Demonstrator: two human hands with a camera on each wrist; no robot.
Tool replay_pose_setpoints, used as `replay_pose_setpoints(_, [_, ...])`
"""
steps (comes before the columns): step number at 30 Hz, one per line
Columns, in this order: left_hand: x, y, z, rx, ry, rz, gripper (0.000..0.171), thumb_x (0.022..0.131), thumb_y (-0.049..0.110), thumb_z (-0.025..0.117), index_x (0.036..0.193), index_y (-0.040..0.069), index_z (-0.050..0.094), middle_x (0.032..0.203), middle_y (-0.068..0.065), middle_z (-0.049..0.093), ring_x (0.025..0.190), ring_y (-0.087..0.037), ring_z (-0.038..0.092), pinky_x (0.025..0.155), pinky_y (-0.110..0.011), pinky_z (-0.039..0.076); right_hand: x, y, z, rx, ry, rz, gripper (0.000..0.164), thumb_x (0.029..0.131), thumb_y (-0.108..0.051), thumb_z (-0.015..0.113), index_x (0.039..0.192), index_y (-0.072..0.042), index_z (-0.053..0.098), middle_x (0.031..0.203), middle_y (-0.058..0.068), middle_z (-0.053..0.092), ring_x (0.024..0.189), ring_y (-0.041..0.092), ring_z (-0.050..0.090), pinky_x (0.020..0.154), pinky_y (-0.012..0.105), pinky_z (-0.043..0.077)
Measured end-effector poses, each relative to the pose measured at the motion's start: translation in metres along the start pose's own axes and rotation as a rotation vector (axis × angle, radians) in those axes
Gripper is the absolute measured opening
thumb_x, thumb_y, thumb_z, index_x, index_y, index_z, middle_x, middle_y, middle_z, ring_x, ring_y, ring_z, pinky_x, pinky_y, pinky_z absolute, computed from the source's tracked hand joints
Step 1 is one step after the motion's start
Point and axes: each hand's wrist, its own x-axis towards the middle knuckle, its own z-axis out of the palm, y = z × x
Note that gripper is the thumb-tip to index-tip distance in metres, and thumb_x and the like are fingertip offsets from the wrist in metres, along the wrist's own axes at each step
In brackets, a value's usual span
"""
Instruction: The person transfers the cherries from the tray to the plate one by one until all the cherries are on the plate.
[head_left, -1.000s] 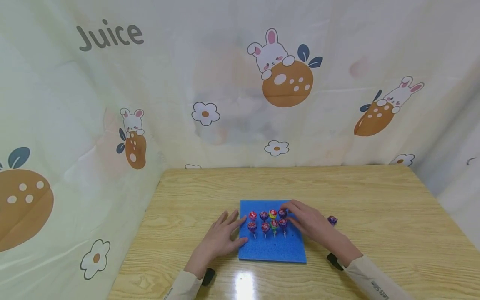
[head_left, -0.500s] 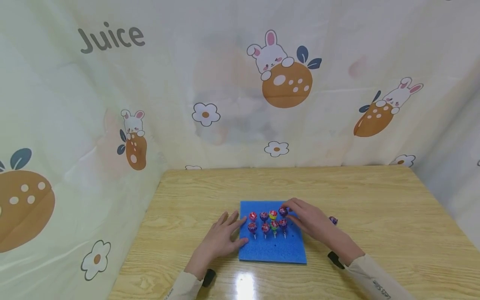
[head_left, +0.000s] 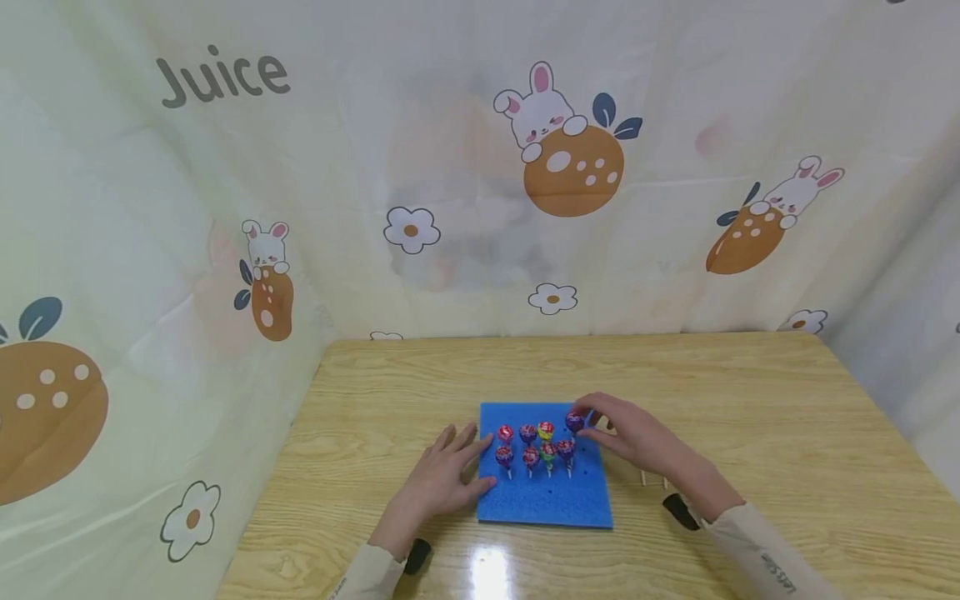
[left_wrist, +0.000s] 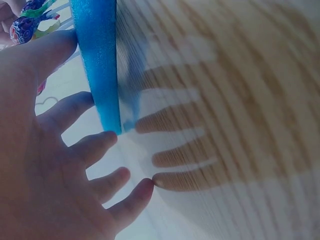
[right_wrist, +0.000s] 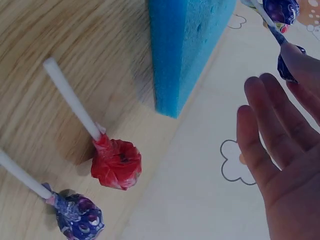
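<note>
Several wrapped lollipops stand in two rows in a blue foam block (head_left: 543, 504). My right hand (head_left: 633, 433) pinches a purple lollipop (head_left: 574, 422) between thumb and forefinger, over the right end of the back row. In the right wrist view its dark wrapper (right_wrist: 287, 67) shows beside the thumb, while the other fingers stay extended. My left hand (head_left: 442, 473) has its fingers spread, thumb and forefinger at the block's left edge. The left wrist view shows those fingers (left_wrist: 97, 147) against the foam's side.
Right of the block, a red lollipop (right_wrist: 117, 164) and a blue-purple lollipop (right_wrist: 80, 216) lie on the wooden table (head_left: 772, 433). The head view shows only their sticks below my right hand. A printed curtain (head_left: 450, 150) hangs behind the table.
My right hand has shifted a little right and back, and the pinched purple lollipop has moved with it. It now covers the loose lollipop heads. My left hand has stayed in place.
</note>
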Motion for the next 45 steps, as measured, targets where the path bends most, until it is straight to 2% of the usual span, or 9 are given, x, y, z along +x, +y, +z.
replay_pose_setpoints(5, [0.000, 0.000, 0.000, -0.002, 0.004, 0.001, 0.068, 0.096, 0.059, 0.057, 0.155, 0.029, 0.040, 0.166, -0.007, 0.028, 0.153, -0.044, 0.019, 0.116, -0.069, 0.027, 0.000, 0.007, -0.003, 0.052, -0.091, 0.049, 0.029, 0.097, -0.025, 0.067, 0.125, -0.020, 0.062, 0.114, -0.008, 0.069, 0.100, 0.012, 0.066, 0.083, 0.035, 0.059])
replay_pose_setpoints(12, [0.000, 0.000, 0.001, 0.002, 0.004, 0.000, 0.068, 0.096, 0.059, 0.056, 0.155, 0.030, 0.040, 0.166, -0.007, 0.028, 0.153, -0.043, 0.019, 0.115, -0.070, 0.028, -0.001, 0.014, -0.007, 0.110, -0.155, 0.070, 0.025, 0.097, -0.024, 0.069, 0.120, -0.019, 0.064, 0.111, -0.007, 0.069, 0.098, 0.012, 0.065, 0.079, 0.025, 0.056])
replay_pose_setpoints(23, [-0.001, 0.001, 0.001, 0.003, 0.008, 0.002, 0.068, 0.096, 0.059, 0.056, 0.155, 0.029, 0.040, 0.166, -0.007, 0.028, 0.153, -0.044, 0.019, 0.115, -0.070, 0.028, -0.004, 0.023, -0.011, 0.199, -0.240, 0.099, 0.022, 0.097, -0.026, 0.067, 0.117, -0.017, 0.064, 0.108, -0.006, 0.068, 0.097, 0.011, 0.064, 0.076, 0.026, 0.056])
replay_pose_setpoints(33, [-0.002, 0.003, -0.001, -0.001, 0.005, -0.011, 0.068, 0.096, 0.059, 0.056, 0.155, 0.030, 0.040, 0.167, -0.007, 0.027, 0.154, -0.043, 0.018, 0.115, -0.070, 0.027, -0.006, 0.023, -0.014, 0.210, -0.258, 0.107, 0.021, 0.097, -0.024, 0.067, 0.117, -0.016, 0.063, 0.106, -0.004, 0.068, 0.097, 0.012, 0.064, 0.077, 0.028, 0.056])
replay_pose_setpoints(45, [0.001, 0.001, 0.000, 0.003, 0.002, -0.017, 0.068, 0.096, 0.061, 0.055, 0.156, 0.032, 0.039, 0.167, -0.005, 0.026, 0.154, -0.042, 0.016, 0.115, -0.070, 0.027, -0.012, 0.029, -0.021, 0.190, -0.239, 0.130, 0.023, 0.097, -0.022, 0.068, 0.118, -0.014, 0.063, 0.107, -0.003, 0.069, 0.097, 0.013, 0.064, 0.078, 0.026, 0.056])
